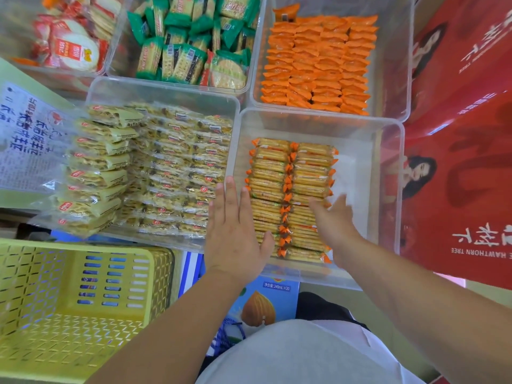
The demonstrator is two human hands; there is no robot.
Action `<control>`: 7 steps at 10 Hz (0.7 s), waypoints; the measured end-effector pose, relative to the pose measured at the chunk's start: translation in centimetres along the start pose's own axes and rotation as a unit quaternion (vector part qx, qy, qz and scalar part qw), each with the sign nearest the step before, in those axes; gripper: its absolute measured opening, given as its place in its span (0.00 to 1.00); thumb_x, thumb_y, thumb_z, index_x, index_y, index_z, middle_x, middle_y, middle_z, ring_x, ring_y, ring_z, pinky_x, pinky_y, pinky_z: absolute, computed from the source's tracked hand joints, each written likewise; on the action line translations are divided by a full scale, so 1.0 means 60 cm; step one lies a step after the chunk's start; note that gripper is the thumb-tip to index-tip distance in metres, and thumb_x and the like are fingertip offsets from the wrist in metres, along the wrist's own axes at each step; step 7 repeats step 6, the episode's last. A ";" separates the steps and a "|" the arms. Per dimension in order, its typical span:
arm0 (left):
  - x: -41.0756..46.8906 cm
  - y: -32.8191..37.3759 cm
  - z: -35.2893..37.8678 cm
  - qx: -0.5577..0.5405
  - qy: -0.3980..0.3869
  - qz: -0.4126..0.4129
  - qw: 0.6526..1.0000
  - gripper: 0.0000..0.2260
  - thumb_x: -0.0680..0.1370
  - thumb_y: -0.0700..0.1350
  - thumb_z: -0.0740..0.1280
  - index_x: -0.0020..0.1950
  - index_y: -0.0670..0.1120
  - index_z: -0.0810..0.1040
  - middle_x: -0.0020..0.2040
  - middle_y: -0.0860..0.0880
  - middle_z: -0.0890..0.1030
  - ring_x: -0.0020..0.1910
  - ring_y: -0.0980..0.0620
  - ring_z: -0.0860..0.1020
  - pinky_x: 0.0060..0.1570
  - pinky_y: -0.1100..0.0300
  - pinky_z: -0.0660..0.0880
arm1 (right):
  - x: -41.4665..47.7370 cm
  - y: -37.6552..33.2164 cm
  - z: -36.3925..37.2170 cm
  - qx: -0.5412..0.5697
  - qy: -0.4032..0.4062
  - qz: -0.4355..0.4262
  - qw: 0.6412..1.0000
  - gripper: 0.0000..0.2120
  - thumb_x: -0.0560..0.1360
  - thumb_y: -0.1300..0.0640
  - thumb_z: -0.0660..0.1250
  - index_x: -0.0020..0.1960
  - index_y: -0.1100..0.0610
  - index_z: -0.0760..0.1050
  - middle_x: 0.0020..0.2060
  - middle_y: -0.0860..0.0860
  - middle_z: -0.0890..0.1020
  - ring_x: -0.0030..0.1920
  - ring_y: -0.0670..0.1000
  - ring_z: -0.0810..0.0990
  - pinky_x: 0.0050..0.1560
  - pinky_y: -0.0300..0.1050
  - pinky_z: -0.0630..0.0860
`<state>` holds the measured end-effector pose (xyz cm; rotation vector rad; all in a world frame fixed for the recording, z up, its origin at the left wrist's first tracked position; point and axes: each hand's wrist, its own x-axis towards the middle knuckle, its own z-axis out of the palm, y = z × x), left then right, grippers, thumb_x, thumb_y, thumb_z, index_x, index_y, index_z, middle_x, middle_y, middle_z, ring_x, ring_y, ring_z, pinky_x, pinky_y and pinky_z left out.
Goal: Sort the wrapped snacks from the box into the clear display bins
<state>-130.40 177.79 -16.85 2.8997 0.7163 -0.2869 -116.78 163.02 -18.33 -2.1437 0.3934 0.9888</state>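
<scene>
Left hand (235, 231) and right hand (336, 217), open and empty, flank the crackers (273, 173) lower centre, likely squaring rows in their bin (357, 139).

Bright, even light all round, with no hard shadows. Right of the right hand (335, 220), red cartons (471, 162) stacked at slants, printed with white lettering and a pictured person. Below and left of the left hand (232, 234), a yellow perforated plastic basket (69, 300), blue showing through its slots. Just beneath the left wrist, a blue carton (277, 297) bearing an almond picture and white print. Far left of the left hand, a white printed sheet (25, 145) with blue characters, lying over a pale green surface (19, 76). Past the right forearm, low down, another strip of pale green.
</scene>
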 end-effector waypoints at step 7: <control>0.002 0.005 -0.033 -0.078 0.009 -0.024 0.997 0.39 0.80 0.62 0.61 0.84 0.45 0.49 0.84 0.42 0.42 0.83 0.43 0.40 0.80 0.43 0.40 | -0.082 0.003 -0.033 0.079 -0.107 0.069 0.989 0.29 0.79 0.34 0.62 0.72 0.52 0.68 0.66 0.51 0.76 0.60 0.47 0.80 0.52 0.40 0.73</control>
